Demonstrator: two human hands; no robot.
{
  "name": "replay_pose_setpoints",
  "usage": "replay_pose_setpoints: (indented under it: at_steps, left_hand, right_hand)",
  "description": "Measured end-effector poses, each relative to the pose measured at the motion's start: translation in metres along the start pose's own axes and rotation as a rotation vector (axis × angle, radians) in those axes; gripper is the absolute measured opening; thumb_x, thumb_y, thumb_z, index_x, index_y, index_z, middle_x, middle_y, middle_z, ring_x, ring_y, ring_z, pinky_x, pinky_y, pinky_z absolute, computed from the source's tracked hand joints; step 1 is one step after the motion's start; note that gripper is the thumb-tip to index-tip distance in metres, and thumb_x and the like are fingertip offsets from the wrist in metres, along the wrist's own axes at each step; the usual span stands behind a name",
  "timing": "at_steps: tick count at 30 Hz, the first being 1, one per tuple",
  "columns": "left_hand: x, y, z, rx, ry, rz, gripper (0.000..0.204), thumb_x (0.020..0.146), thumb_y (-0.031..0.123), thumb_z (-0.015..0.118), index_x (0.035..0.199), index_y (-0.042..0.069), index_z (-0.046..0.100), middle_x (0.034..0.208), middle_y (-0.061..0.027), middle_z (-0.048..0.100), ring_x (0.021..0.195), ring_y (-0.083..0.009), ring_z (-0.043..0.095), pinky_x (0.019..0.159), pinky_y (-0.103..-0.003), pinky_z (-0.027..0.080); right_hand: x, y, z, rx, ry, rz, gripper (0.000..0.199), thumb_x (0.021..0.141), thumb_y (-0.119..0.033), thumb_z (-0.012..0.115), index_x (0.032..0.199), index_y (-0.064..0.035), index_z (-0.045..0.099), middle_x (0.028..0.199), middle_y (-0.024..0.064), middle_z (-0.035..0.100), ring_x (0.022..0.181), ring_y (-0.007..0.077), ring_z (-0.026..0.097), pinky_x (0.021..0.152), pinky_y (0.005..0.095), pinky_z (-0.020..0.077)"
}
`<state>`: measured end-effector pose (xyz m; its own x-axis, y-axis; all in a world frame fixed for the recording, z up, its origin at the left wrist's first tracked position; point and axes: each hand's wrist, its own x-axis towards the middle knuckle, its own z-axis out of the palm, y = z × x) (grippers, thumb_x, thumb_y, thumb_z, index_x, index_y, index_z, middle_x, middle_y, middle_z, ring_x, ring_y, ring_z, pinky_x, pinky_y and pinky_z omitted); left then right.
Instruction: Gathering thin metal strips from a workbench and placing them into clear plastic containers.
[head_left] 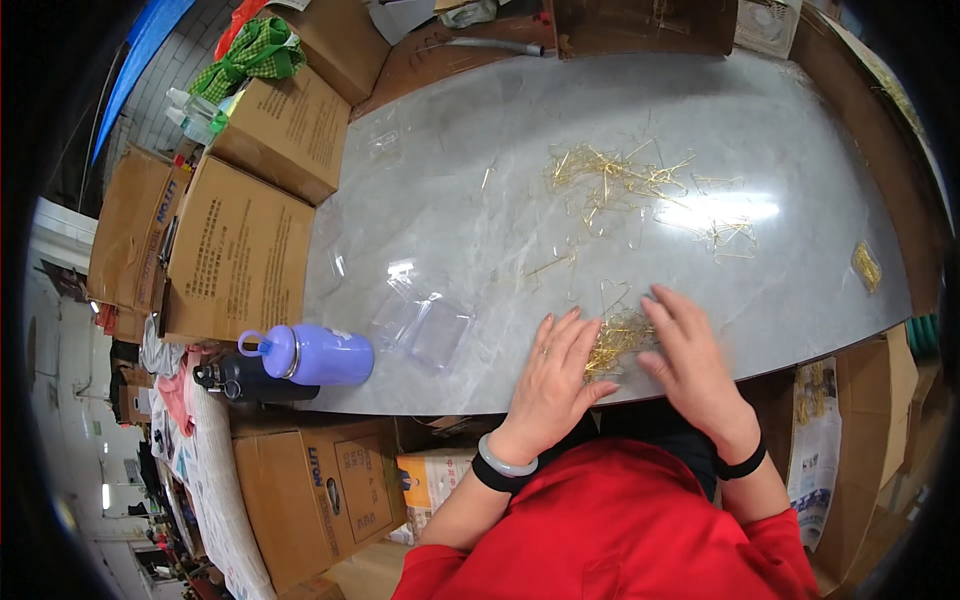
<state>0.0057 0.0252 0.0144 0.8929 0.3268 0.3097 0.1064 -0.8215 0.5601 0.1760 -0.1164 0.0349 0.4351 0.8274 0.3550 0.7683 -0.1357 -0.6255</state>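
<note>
Just in front of the person's red shirt (600,530), gray counter (430,210) w/ pale veining takes up most of the view. Brown cardboard boxes (240,255) line its L edge; dark-brown open box (640,30) at the far edge, R of ctr. Loose heap of bent gold wires (610,175) spreads over the far half, R of ctr, w/ strays around it. Purple bottle (335,355) at the near L corner, black bottle (265,385) just beside it. Both hands are nr the near edge, on either side of a small gold wire pile (622,340). L hand (545,380) has fingers slightly bent at the pile's L side, thumb well off them; R hand (693,350) has fingers spread wide at its R side, a bit blurred. Can't tell if either pinches a wire. Clear plastic pack (442,335) lies btwn purple bottle and L hand, apart from both. Smallest: gold bundle (867,268) by the R edge.
</note>
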Motion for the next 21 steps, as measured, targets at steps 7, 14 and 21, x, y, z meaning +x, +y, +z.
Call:
replay_pose_setpoints:
  at_steps: [7,14,21]
  left_hand:
    - [0.000,0.001,-0.002,0.030,-0.003,0.011,0.077,0.083,0.023,0.079,0.146,0.000,0.042,0.142,-0.0199,0.050,0.137,-0.0402,0.045,0.118,-0.056,0.029]
    - [0.001,-0.001,-0.004,0.034,-0.034,0.041,0.077,0.085,0.024,0.076,0.149,0.001,0.040,0.143,-0.0200,0.048,0.138,-0.0393,0.043,0.119,-0.056,0.028]
    - [0.000,0.001,-0.004,0.050,-0.046,-0.005,0.078,0.086,0.023,0.076,0.149,-0.003,0.038,0.147,-0.0220,0.044,0.140,-0.0395,0.041,0.119,-0.055,0.028]
  right_hand:
    - [0.021,-0.002,-0.005,-0.110,-0.243,-0.192,0.078,0.076,-0.019,0.082,0.145,-0.0092,0.047,0.151,0.0153,0.045,0.142,0.0381,0.040,0.119,0.0539,0.0273]
    - [0.025,0.015,-0.008,0.094,-0.431,-0.186,0.055,0.075,-0.004,0.077,0.127,-0.0051,0.060,0.135,0.0148,0.057,0.131,0.0400,0.049,0.114,0.0491,0.0381]
    - [-0.010,-0.006,0.017,-0.114,0.049,0.078,0.055,0.085,0.006,0.064,0.138,0.0005,0.050,0.142,0.0252,0.050,0.132,0.0456,0.047,0.113,0.0507,0.0374]
